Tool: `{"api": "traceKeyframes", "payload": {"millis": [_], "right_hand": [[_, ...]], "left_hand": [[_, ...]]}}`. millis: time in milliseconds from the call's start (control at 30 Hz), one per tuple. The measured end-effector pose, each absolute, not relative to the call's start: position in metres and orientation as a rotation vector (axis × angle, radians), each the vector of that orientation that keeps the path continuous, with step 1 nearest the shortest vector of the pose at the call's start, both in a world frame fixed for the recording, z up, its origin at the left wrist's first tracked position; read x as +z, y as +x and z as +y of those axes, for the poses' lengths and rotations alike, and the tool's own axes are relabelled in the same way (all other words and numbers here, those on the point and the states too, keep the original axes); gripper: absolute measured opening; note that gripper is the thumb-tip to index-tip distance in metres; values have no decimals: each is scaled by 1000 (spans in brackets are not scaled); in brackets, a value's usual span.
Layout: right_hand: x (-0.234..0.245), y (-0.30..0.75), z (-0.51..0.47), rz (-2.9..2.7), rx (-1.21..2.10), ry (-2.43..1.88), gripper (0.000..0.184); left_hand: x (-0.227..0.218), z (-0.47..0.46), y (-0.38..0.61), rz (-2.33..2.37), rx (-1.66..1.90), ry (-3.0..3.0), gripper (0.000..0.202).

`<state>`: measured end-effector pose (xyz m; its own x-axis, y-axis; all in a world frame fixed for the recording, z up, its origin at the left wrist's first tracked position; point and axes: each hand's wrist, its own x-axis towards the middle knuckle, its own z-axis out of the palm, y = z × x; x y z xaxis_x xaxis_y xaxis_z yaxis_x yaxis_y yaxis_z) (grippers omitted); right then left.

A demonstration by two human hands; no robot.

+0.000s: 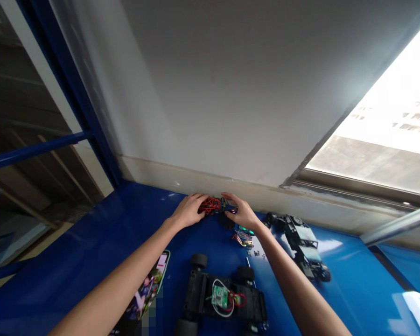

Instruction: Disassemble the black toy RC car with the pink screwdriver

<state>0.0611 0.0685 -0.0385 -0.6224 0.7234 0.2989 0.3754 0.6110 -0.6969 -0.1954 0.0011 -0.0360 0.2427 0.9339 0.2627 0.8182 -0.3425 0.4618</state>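
Closest, a black chassis (pixel 224 298) is lying at the bench's (pixel 91 242) near edge, with a phone (pixel 150 289) on its left. A toy jeep (pixel 304 245) is sitting farther right. At the far edge, the left hand (pixel 189 210) and right hand (pixel 243 212) are both gripping a red frame (pixel 212 204).

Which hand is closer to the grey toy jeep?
Right. The right hand is just left of the jeep; the left hand lies farther left, across the red frame.
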Motion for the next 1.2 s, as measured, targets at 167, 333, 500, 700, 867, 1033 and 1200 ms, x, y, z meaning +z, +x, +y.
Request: {"api": "traceKeyframes", "payload": {"millis": [167,333,500,700,867,1033,1200], "right_hand": [[-40,66,67,-2220,808,-879,69],[-40,65,65,-2168,839,-869,66],[-31,72,51,-2016,866,-888,57],[-14,90,9,-1757,1008,-884,46],[-8,104,-28,-1595,1185,-914,53],[-3,118,-65,-1698,1078,-1055,39],[5,119,-116,-2471,877,-795,65]], "left_hand": [[-33,-1,-195,1640,750,2292,60],[-33,-6,-196,1708,736,2259,72],[-21,-25,-194,1794,785,2199,64],[24,-56,-178,1372,1013,1904,62],[33,-65,-153,989,945,1217,60],[26,-67,-142,967,954,1086,67],[22,-74,-143,1012,939,1100,55]]}}
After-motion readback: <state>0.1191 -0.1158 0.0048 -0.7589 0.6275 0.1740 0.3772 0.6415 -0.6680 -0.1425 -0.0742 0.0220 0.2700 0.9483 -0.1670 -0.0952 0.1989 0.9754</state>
